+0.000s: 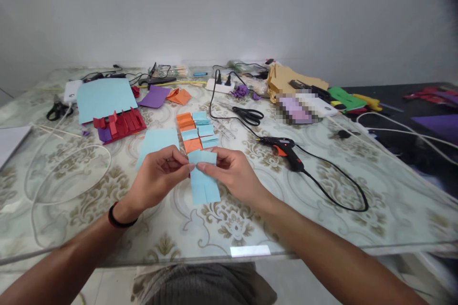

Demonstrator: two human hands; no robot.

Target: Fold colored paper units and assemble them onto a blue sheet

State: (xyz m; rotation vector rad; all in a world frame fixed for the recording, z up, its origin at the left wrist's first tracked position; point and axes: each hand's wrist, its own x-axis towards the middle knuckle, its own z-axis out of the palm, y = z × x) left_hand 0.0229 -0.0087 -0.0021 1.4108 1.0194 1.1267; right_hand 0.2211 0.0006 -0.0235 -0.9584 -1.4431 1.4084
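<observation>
A light blue strip of paper with crease lines hangs between my two hands above the table's front part. My left hand pinches its left edge, thumb on top. From the other side my right hand grips the strip, and the two thumbs nearly meet at its middle. Just beyond the strip lie folded orange paper pieces and folded light blue paper pieces in two columns. A flat light blue sheet lies partly behind my left hand.
A black glue gun with its cord rests at the right, near black scissors. Folded red paper and a blue stack lie at the left. A power strip sits at the back; white cables cross the left side.
</observation>
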